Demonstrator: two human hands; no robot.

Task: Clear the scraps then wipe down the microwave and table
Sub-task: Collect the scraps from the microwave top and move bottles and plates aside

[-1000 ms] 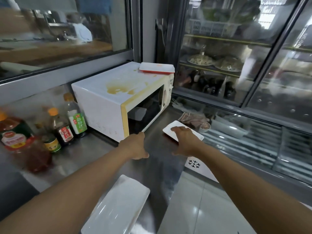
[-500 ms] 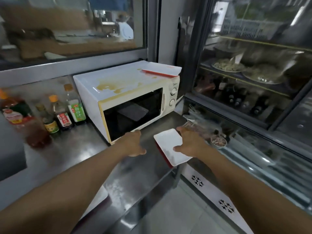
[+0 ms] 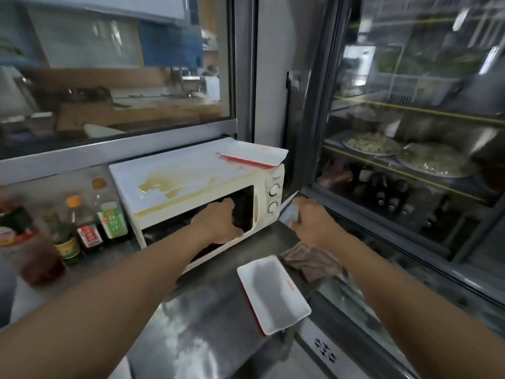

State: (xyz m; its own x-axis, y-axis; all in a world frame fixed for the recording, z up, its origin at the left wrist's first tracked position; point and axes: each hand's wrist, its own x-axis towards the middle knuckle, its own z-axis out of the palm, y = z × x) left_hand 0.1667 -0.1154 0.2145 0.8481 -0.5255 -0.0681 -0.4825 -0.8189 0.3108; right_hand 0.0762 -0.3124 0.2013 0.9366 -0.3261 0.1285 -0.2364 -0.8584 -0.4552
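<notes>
Two hands: left hand [image 3: 218, 224] flat on Midea microwave [image 3: 196, 184]; right hand [image 3: 311, 222] pinches something blurred.

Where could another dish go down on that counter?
The steel counter lies bare between the left forearm and the white tray. The microwave top is free left of its own tray, though stained. Bottles crowd the counter's left; a cloth fills the right corner.

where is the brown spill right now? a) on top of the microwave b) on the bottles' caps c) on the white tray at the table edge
a: the brown spill spreads across the top of the microwave, left of the red-edged tray resting there.
</notes>
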